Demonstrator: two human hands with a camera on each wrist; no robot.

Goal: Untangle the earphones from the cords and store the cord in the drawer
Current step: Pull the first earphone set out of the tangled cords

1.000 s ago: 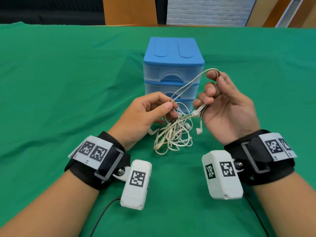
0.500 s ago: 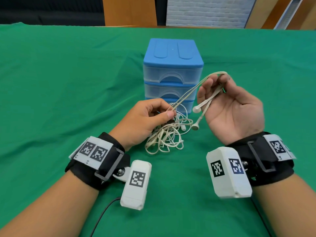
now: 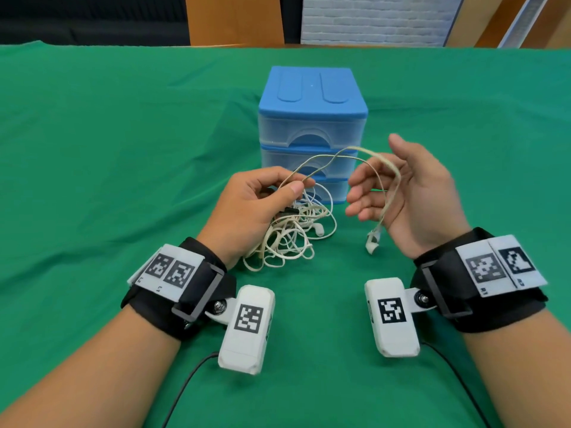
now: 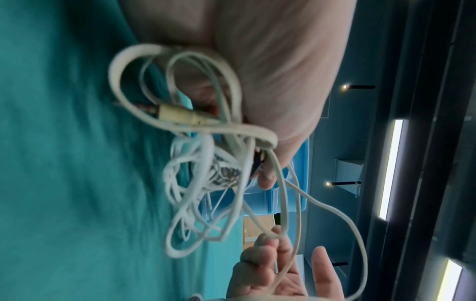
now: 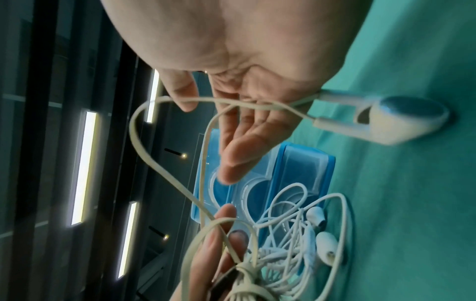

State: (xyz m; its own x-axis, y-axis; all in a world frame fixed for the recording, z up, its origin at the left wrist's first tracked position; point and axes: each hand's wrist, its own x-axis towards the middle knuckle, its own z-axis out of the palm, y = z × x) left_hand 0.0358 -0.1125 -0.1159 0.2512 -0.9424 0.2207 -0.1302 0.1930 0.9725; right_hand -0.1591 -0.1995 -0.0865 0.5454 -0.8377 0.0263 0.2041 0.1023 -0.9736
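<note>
A tangle of cream and white cords [image 3: 290, 239] lies on the green cloth in front of the blue drawer unit [image 3: 312, 118]. My left hand [image 3: 298, 186] pinches strands at the top of the tangle between thumb and forefinger. A flat beige loop [image 3: 380, 159] runs from there over the straight fingers of my right hand [image 3: 375, 168], which is held palm up. Its pair of earbuds [image 3: 372, 242] dangles below that hand, seen close in the right wrist view [image 5: 386, 122]. White earbuds [image 5: 327, 244] stay inside the tangle [image 5: 296, 254]. A jack plug [image 4: 180, 116] shows by my left palm.
The drawer unit has three translucent drawers, all closed, just behind both hands. Green cloth [image 3: 123, 149] covers the table on every side. A wooden chair back [image 3: 234, 20] and a brick wall stand beyond the far edge. Black cables trail from the wrist cameras.
My right hand has uncurled and lowered; the beige earbuds it held now hang from the loop draped over its fingers. The left hand keeps its pinch on the tangle.
</note>
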